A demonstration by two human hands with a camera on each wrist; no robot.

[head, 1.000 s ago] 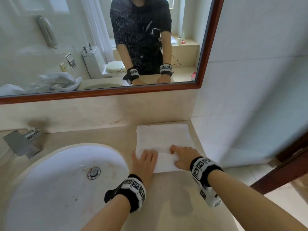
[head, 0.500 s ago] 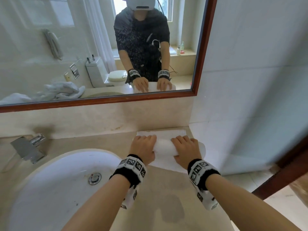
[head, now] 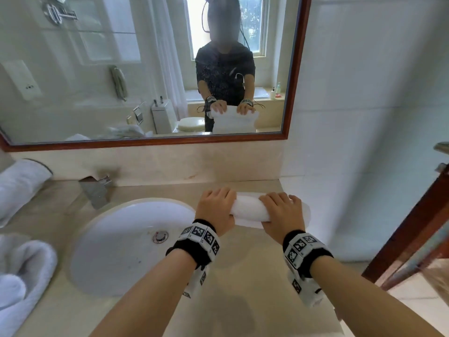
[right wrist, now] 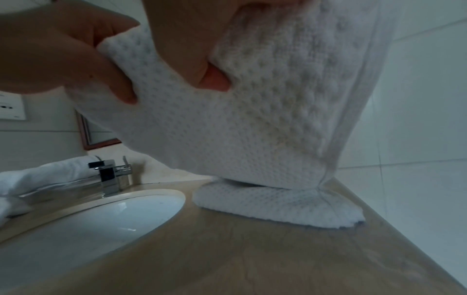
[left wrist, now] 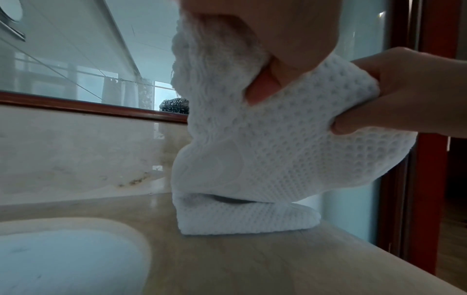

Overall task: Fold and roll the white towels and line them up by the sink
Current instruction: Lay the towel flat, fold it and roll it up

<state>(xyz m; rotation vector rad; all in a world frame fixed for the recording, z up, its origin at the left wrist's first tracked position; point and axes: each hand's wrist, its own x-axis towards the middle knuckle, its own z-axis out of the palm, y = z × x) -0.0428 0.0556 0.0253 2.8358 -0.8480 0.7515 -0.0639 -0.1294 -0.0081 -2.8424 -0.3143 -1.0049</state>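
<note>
A white waffle-weave towel (head: 247,207) is partly rolled at the right end of the counter, beside the sink (head: 116,251). My left hand (head: 217,199) grips the roll's left end and my right hand (head: 279,203) grips its right end, fingers curled over the top. In the left wrist view the towel (left wrist: 265,149) is held up off the counter, with its unrolled tail hanging down and folding onto the stone. The right wrist view shows the towel (right wrist: 227,129) the same way, thumb pressed into the cloth.
The faucet (head: 96,190) stands behind the sink. A rolled white towel (head: 19,188) and a loose pile of towels (head: 21,276) lie on the counter's left side. The mirror (head: 145,69) and the tiled wall close the back and right. A wooden door frame (head: 413,227) stands at the right.
Both hands rolled the flat towel away from me toward the wall, then closed round the roll and raised it. My head view tilted upward.
</note>
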